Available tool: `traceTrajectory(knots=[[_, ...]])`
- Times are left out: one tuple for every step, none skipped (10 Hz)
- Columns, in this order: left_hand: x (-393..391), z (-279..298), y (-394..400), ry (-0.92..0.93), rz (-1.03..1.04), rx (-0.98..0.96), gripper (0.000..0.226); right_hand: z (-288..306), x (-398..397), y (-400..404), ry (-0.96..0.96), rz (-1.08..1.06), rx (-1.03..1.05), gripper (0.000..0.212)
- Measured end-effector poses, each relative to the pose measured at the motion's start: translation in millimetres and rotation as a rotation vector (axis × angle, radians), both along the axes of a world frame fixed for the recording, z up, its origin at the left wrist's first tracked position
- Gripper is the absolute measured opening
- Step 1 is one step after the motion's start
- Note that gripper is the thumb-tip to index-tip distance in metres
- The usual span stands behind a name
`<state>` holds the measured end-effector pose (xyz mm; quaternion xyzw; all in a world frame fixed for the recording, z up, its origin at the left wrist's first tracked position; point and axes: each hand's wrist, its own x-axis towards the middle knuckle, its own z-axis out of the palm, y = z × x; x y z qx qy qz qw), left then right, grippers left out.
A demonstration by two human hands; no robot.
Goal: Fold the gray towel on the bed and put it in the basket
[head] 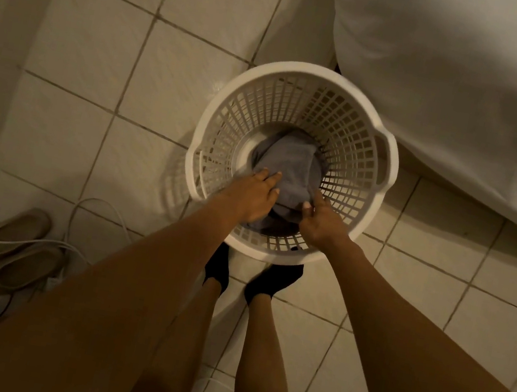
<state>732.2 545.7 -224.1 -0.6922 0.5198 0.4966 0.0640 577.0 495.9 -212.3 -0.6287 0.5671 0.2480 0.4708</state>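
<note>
A: Gray towel (pixel 290 167) folded, down at the bottom of the white basket (pixel 390 164), beside the bed (pixel 475 95).

B: Left hand (pixel 250 194) flat on top, fingers spread, pressing rather than gripping. Right hand (pixel 321 221) pinching the near edge, thumb on the cloth.

A: Risk from here?

B: Probably dragging a fold open if lifting away without letting go of that edge. Possibly tipping the light basket by leaning on its near rim.
</note>
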Motion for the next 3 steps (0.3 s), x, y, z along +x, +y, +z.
traceTrajectory(knots=[[-1.7,4.4,-2.6,-0.004,-0.006,0.008,0.051,1.6,-1.5,-3.7,-0.016,-0.005,-0.035,0.055],[-1.4,8.8,0.2,-0.029,-0.001,0.006,0.053,8.7,-2.0,-3.6,-0.004,-0.009,-0.054,0.055],[1.7,17.9,2.4,-0.09,0.006,-0.007,0.054,24.1,-6.3,-5.1,0.011,-0.001,-0.071,0.055]])
